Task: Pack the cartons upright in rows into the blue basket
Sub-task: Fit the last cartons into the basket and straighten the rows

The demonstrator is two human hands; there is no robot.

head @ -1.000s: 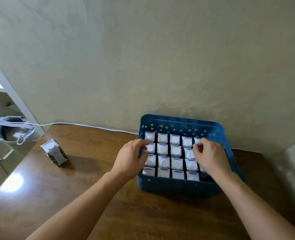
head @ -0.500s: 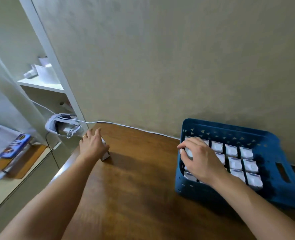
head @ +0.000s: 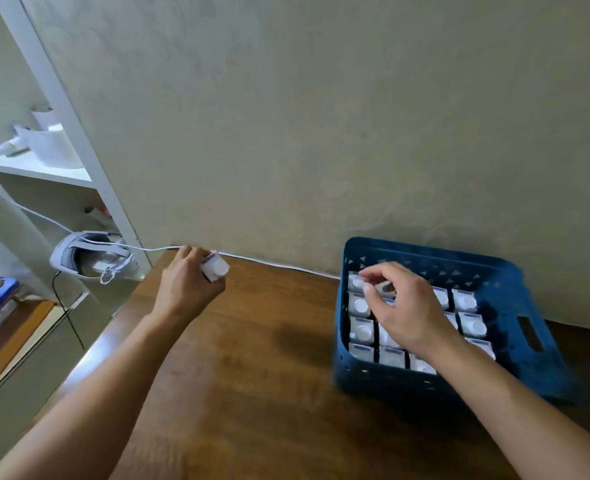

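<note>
Left hand (head: pixel 186 287): fingers curled round a single carton (head: pixel 214 267) – it is held above the far left part of the wooden table (head: pixel 252 393), near the wall.
Right hand (head: pixel 402 310): over the basket, fingers bent; fingertips (head: pixel 368 279) touch the tops of the far-left cartons. If it grips one, I cannot tell.
Blue basket (head: pixel 515 285): on the right side of the table, against the wall.
Packed cartons (head: pixel 361 332): upright in rows inside the basket, white caps up.
White cable (head: pixel 269 263): along the wall's base.
Headset (head: pixel 89 258): far left, beside the table.

Cartons (head: pixel 360 332) in basket (head: pixel 535 368) on table (head: pixel 252 393) right, headset (head: pixel 89 258) off table's left edge
</note>
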